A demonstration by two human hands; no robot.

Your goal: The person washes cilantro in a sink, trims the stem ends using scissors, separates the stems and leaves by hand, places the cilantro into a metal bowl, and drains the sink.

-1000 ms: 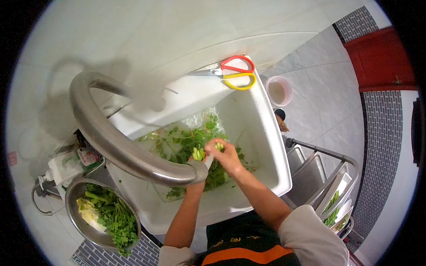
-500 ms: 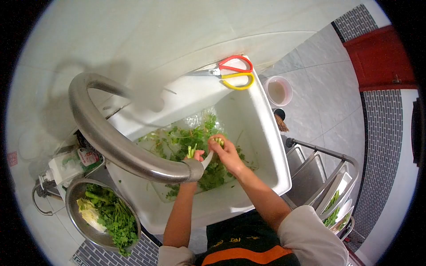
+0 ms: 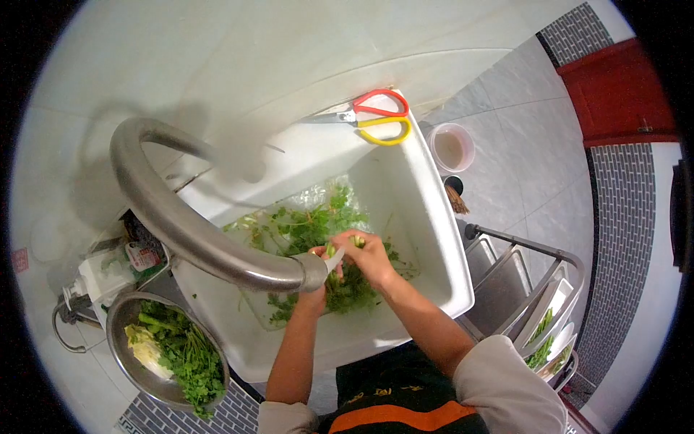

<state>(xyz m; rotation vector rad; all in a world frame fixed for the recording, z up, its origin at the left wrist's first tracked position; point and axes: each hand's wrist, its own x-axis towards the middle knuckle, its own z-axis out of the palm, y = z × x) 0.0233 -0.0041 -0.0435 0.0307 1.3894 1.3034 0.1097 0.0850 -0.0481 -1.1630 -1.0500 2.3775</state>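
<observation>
Inside the white sink (image 3: 434, 217), both hands meet under a stream of water from the steel faucet (image 3: 210, 246). My right hand (image 3: 370, 260) is closed around pale green stems (image 3: 358, 241), whose cut ends poke out past its fingers. Partly covered by the faucet head, my left hand (image 3: 314, 296) grips more green stems (image 3: 331, 250), right beside the right hand. Loose leafy herbs (image 3: 312, 224), looking like coriander, float in the water around and beneath both hands.
Scissors (image 3: 383, 130) with red and yellow handles lie on the sink's back ledge. A metal bowl (image 3: 119, 354) of greens stands at left, near a white bottle (image 3: 101, 278). To the right are a bucket (image 3: 452, 147) on the floor and a metal rack (image 3: 535, 249) with trays.
My two hands have come together under the faucet. The right hand has shifted slightly down, and the left has risen a little and turned its stems toward the right hand.
</observation>
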